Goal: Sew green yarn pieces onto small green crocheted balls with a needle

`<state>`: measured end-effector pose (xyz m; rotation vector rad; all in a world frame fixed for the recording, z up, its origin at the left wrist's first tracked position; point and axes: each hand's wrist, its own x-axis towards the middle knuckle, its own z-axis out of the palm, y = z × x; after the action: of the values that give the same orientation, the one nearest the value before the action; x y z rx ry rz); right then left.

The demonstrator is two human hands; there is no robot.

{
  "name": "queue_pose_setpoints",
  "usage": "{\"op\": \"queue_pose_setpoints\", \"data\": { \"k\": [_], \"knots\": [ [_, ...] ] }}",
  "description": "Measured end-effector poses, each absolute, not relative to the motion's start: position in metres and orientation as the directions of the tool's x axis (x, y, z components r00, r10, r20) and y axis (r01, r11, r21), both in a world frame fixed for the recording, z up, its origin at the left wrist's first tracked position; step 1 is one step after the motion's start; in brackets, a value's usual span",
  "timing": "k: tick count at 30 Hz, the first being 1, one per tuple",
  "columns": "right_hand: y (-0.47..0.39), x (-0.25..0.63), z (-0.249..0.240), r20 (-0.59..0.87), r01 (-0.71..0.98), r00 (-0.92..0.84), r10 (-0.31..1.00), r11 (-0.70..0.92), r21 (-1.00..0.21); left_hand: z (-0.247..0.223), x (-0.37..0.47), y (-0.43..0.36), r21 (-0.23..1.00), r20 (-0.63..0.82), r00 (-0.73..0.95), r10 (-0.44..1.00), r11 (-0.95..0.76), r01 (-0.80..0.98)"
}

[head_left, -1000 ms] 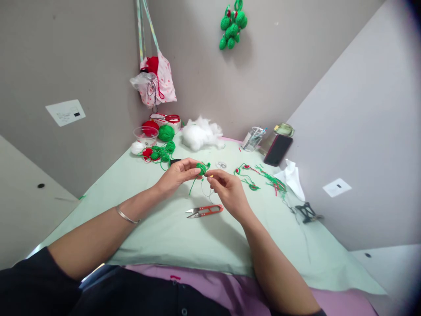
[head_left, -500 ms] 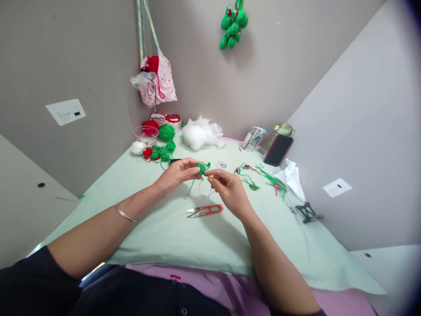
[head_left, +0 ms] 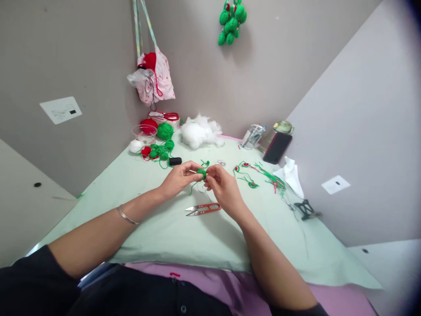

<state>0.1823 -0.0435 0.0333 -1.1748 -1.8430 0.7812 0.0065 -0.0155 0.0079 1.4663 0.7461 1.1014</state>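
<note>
My left hand (head_left: 179, 179) is closed, with thumb and fingertips around a small green crocheted piece (head_left: 201, 174). A green yarn tail and a thin dark thread hang below it. My right hand (head_left: 224, 184) pinches at the right side of that piece; what its fingertips hold is too small to make out. Just below the hands lie orange-handled thread snips (head_left: 203, 209), blades toward the left. Beyond the fingers, a curled green yarn bit (head_left: 205, 163) rests on the pale green cloth (head_left: 184, 245).
White stuffing (head_left: 199, 132) sits at the back. Yarn balls (head_left: 165, 131) and a clear tub (head_left: 144, 134) stand back left, near a black object (head_left: 175, 161). To the right are yarn scraps (head_left: 271, 179), a plastic cup (head_left: 252, 137), a phone (head_left: 278, 148) and a black clip-like item (head_left: 306, 209).
My right hand has come closer to the left, its fingers now against the green piece. The curled green bit now shows apart on the cloth. The view has shifted slightly.
</note>
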Motion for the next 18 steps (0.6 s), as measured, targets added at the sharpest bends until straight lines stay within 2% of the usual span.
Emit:
{"op": "queue_pose_setpoints", "data": {
  "k": [4, 6, 7, 9, 11, 14, 16, 18],
  "knots": [
    [-0.046, 0.179, 0.032, 0.330, 0.690, -0.314, 0.890, 0.452, -0.565, 0.005, 0.008, -0.017, 0.968, 0.249, 0.361, 0.899, -0.237, -0.079],
    [-0.047, 0.179, 0.032, 0.355, 0.764, -0.323, 0.877, 0.463, -0.449, 0.003, 0.010, -0.017, 0.968, 0.247, 0.361, 0.899, -0.243, -0.057],
    [-0.047, 0.179, 0.033, 0.383, 0.770, -0.319, 0.867, 0.473, -0.428, 0.003, 0.010, -0.018, 0.969, 0.242, 0.361, 0.901, -0.242, -0.044],
    [-0.047, 0.181, 0.038, 0.464, 0.715, -0.271, 0.843, 0.499, -0.490, 0.002, 0.011, -0.017, 0.969, 0.231, 0.365, 0.902, -0.247, -0.003],
    [-0.048, 0.185, 0.046, 0.498, 0.545, -0.176, 0.849, 0.505, -0.669, 0.001, 0.011, -0.016, 0.969, 0.213, 0.369, 0.905, -0.244, 0.039],
    [-0.050, 0.195, 0.063, 0.337, 0.178, -0.168, 0.926, 0.365, -0.914, 0.001, 0.008, -0.014, 0.976, 0.169, 0.396, 0.902, -0.210, 0.061],
    [-0.051, 0.206, 0.076, 0.235, 0.034, -0.229, 0.945, 0.249, -0.968, 0.002, 0.005, -0.011, 0.980, 0.158, 0.422, 0.893, -0.196, 0.048],
    [-0.051, 0.217, 0.089, 0.281, -0.050, -0.185, 0.942, 0.277, -0.960, 0.002, 0.002, -0.008, 0.981, 0.154, 0.435, 0.887, -0.190, 0.040]
  ]
}}
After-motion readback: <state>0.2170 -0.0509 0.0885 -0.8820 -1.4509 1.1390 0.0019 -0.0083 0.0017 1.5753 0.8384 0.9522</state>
